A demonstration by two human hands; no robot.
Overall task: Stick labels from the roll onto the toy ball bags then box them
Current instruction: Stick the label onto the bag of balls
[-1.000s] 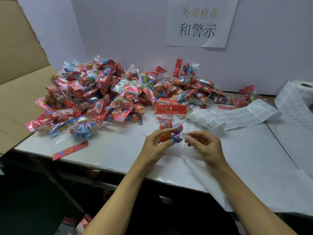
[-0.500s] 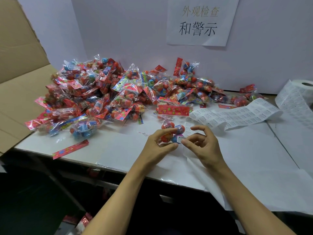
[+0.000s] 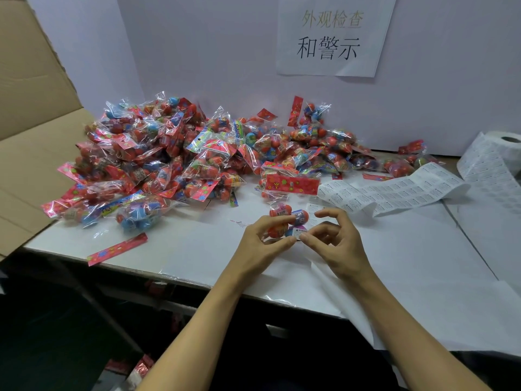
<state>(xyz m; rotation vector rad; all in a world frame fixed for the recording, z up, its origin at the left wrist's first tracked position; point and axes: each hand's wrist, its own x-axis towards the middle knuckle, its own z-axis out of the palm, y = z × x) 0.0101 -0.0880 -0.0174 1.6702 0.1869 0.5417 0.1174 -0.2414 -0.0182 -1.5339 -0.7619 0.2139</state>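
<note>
A clear toy ball bag (image 3: 287,218) with red and blue balls and a red header card lies on the white table (image 3: 197,244) in front of me. My left hand (image 3: 265,241) pinches its lower end. My right hand (image 3: 335,238) presses a small white label (image 3: 298,232) onto the bag with one fingertip, the other fingers spread. A large pile of toy ball bags (image 3: 197,162) covers the back of the table. The label roll (image 3: 504,148) stands at the far right, its strip of labels (image 3: 394,190) unrolled toward the middle.
An open cardboard box flap (image 3: 31,136) rises at the left. A loose red header card (image 3: 117,248) lies near the table's front edge. A paper sign (image 3: 329,35) hangs on the white wall behind. Some bags lie on the dark floor below.
My right hand carried a label from just beside the bag onto its lower part and now presses it down. My left hand kept hold of the bag.
</note>
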